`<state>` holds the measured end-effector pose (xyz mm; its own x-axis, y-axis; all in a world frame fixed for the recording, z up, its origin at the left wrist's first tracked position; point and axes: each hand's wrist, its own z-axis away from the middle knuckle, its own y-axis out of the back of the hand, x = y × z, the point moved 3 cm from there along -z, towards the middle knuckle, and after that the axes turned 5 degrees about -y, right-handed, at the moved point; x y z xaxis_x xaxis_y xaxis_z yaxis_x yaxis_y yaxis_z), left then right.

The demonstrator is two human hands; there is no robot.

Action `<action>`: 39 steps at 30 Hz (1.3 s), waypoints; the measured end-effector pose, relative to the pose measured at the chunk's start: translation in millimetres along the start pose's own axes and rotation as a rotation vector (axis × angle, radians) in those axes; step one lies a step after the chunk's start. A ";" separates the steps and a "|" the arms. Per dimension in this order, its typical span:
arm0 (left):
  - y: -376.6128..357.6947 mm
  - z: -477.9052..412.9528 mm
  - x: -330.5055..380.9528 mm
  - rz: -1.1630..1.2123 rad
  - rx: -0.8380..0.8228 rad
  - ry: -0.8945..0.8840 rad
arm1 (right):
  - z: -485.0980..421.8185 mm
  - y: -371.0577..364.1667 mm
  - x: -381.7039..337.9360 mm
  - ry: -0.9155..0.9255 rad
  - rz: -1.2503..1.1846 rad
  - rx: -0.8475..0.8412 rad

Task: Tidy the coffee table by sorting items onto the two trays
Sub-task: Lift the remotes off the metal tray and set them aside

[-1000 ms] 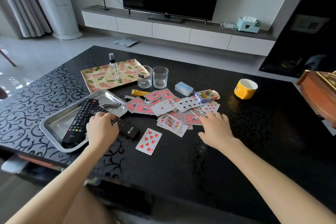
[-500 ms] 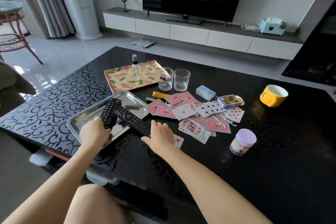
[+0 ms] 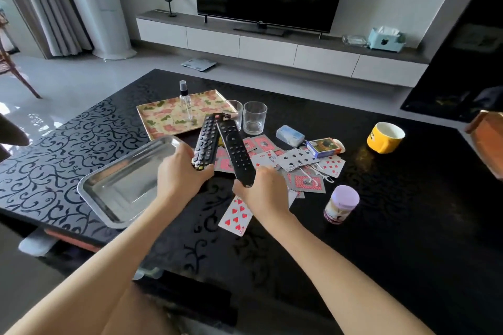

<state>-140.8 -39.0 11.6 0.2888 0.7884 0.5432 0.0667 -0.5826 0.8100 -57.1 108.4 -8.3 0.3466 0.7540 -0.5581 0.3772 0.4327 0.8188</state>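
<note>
Head view showed your left hand [image 3: 177,177] curled round the wide remote [image 3: 206,141] and your right hand [image 3: 262,190] gripping the slim remote [image 3: 234,151], both raised over the playing cards [image 3: 298,162]. The steel tray [image 3: 128,185] lay at nine o'clock. You would have done best to lay them flat, side by side, inside its rim.

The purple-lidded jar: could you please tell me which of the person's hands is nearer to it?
The right. The right hand, gripping a remote, is just left of the jar; the left hand, gripping the other remote, is farther left, by the steel tray.
</note>
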 end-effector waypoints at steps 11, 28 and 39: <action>-86.0 9.1 202.7 0.162 -0.355 -0.262 | 4.6 154.0 173.6 -0.483 0.188 0.250; -247.3 121.9 326.2 -0.067 -0.627 -0.353 | 58.5 166.7 316.9 -0.669 0.521 0.302; -214.0 119.6 358.0 0.017 -0.666 -0.553 | 48.7 204.9 290.2 -0.545 0.345 0.635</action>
<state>62.6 344.3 6.2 0.7191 0.4709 0.5111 -0.4653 -0.2200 0.8574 162.5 391.9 -9.0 0.8260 0.3826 -0.4140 0.5239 -0.2498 0.8143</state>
